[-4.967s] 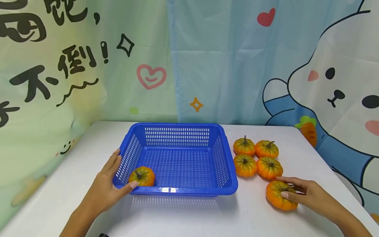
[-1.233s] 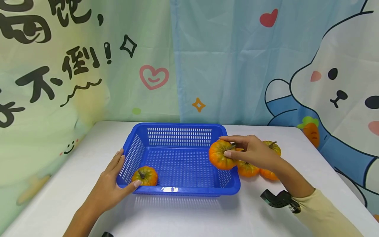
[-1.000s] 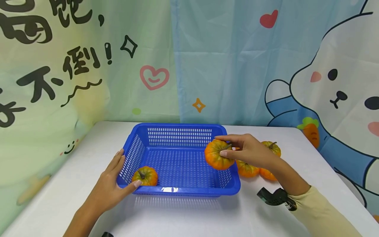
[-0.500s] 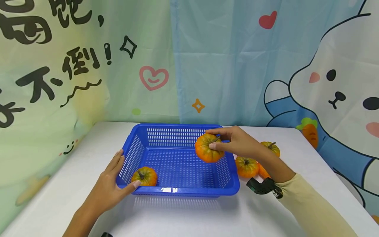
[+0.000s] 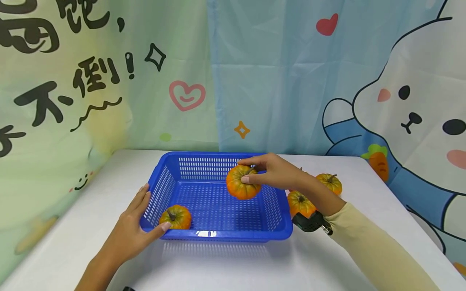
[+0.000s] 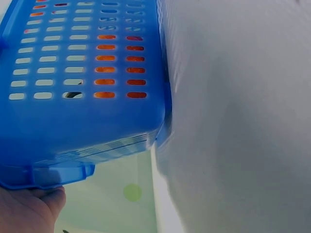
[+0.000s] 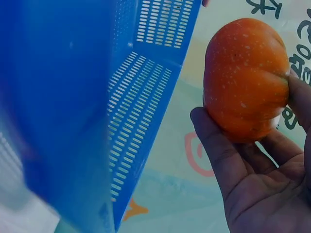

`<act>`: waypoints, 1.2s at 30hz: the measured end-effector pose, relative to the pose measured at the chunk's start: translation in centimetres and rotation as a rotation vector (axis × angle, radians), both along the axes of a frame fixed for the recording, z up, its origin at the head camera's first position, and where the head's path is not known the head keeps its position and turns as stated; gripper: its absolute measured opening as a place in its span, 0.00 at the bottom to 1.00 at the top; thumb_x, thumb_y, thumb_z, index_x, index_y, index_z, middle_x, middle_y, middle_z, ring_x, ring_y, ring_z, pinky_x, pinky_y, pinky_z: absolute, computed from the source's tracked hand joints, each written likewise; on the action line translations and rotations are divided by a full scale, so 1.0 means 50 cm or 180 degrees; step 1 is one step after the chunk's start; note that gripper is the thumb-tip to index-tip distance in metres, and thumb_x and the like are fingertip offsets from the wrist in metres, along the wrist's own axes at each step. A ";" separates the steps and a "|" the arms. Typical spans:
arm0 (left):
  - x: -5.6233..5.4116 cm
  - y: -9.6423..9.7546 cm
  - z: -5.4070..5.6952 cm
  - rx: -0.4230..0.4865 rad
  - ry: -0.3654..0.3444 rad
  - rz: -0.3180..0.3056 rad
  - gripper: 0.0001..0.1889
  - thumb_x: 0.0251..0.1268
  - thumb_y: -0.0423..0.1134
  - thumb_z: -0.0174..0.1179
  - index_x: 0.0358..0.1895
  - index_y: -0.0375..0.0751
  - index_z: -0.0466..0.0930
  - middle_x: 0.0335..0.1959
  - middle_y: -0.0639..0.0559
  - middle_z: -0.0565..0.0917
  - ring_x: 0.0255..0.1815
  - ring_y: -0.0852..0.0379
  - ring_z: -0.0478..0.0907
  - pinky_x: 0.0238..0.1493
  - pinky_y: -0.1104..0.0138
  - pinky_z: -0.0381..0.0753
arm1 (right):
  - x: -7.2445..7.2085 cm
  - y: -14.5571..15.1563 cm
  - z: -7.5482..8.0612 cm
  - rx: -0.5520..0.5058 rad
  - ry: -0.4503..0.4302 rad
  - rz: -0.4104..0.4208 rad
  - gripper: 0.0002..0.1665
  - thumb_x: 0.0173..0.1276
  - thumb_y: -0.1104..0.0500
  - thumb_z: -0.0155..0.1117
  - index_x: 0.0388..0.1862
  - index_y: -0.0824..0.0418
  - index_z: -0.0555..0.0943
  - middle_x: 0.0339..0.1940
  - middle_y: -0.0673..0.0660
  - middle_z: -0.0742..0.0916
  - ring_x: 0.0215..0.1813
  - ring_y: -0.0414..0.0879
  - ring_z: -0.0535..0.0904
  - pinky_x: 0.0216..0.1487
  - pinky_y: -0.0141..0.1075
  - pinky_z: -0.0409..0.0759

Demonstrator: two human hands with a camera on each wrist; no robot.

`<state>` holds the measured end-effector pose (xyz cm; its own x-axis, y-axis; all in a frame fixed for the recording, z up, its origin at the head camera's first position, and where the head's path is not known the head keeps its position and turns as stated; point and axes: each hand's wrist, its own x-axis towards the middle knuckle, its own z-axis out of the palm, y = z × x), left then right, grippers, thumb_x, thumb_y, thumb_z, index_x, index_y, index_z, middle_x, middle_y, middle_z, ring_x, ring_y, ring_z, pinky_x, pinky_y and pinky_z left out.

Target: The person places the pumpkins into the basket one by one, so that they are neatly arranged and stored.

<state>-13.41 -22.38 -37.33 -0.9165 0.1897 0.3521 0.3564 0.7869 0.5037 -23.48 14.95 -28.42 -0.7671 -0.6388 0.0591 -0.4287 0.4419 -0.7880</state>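
Note:
My right hand (image 5: 271,171) holds a small orange and green pumpkin (image 5: 240,186) between thumb and fingers, raised over the right half of the blue plastic basket (image 5: 225,234). In the right wrist view the pumpkin's smooth orange side (image 7: 245,80) shows, fingers beneath it. Another small pumpkin (image 5: 178,217) sits inside the basket at its front left corner. There my left hand (image 5: 129,232) grips the basket, thumb on the front rim and fingers along the left side. Through the slots in the left wrist view, orange from that pumpkin (image 6: 105,69) shows.
Right of the basket, more small pumpkins stand on the white table (image 5: 327,250): one in front (image 5: 300,202), one farther back (image 5: 329,182), others mostly hidden by the right forearm. A printed curtain (image 5: 255,81) hangs behind the table.
My right hand took a pumpkin from the table's right side and carried it left, over the basket's right wall, farther inward over the last second. My left hand stays at the basket's corner.

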 end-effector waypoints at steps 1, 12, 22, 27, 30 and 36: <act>0.000 -0.001 0.000 -0.0005 -0.0006 0.0003 0.50 0.55 0.56 0.67 0.72 0.26 0.55 0.77 0.40 0.50 0.75 0.36 0.50 0.63 0.38 0.60 | -0.001 -0.002 0.001 0.0001 0.0013 0.0017 0.31 0.68 0.53 0.66 0.67 0.62 0.74 0.49 0.55 0.86 0.49 0.48 0.83 0.44 0.38 0.83; 0.000 0.000 0.000 0.0050 -0.0024 0.0005 0.50 0.55 0.55 0.68 0.72 0.26 0.55 0.77 0.40 0.51 0.75 0.35 0.50 0.64 0.38 0.60 | -0.011 -0.029 0.009 -0.0030 0.0021 0.0175 0.31 0.68 0.54 0.66 0.68 0.61 0.73 0.48 0.54 0.86 0.50 0.47 0.82 0.46 0.38 0.83; 0.001 0.004 -0.001 0.0044 -0.0040 0.0042 0.50 0.55 0.56 0.68 0.73 0.27 0.55 0.78 0.41 0.50 0.75 0.36 0.50 0.64 0.38 0.60 | -0.029 -0.064 0.007 0.0163 0.0027 0.0465 0.31 0.66 0.56 0.68 0.66 0.63 0.74 0.48 0.54 0.85 0.46 0.46 0.82 0.42 0.37 0.84; 0.000 0.004 0.000 -0.0004 -0.0062 0.0075 0.51 0.55 0.57 0.67 0.73 0.27 0.55 0.78 0.42 0.50 0.75 0.36 0.50 0.64 0.38 0.60 | -0.038 -0.078 -0.003 0.0298 -0.0120 0.0537 0.29 0.67 0.55 0.67 0.65 0.63 0.75 0.47 0.53 0.85 0.46 0.47 0.82 0.42 0.37 0.84; 0.000 0.004 0.001 -0.0028 -0.0088 0.0097 0.51 0.55 0.58 0.67 0.73 0.28 0.55 0.78 0.42 0.50 0.75 0.36 0.50 0.64 0.38 0.60 | -0.043 -0.087 -0.012 0.0269 -0.0226 0.0537 0.28 0.67 0.54 0.67 0.64 0.62 0.76 0.47 0.53 0.85 0.46 0.47 0.83 0.42 0.37 0.84; 0.001 0.004 0.001 -0.0021 -0.0071 0.0088 0.51 0.55 0.57 0.67 0.73 0.27 0.55 0.78 0.41 0.50 0.75 0.35 0.51 0.63 0.38 0.61 | -0.055 -0.111 -0.027 0.0335 -0.0199 0.0505 0.29 0.67 0.51 0.67 0.64 0.60 0.77 0.48 0.52 0.85 0.48 0.45 0.82 0.43 0.35 0.83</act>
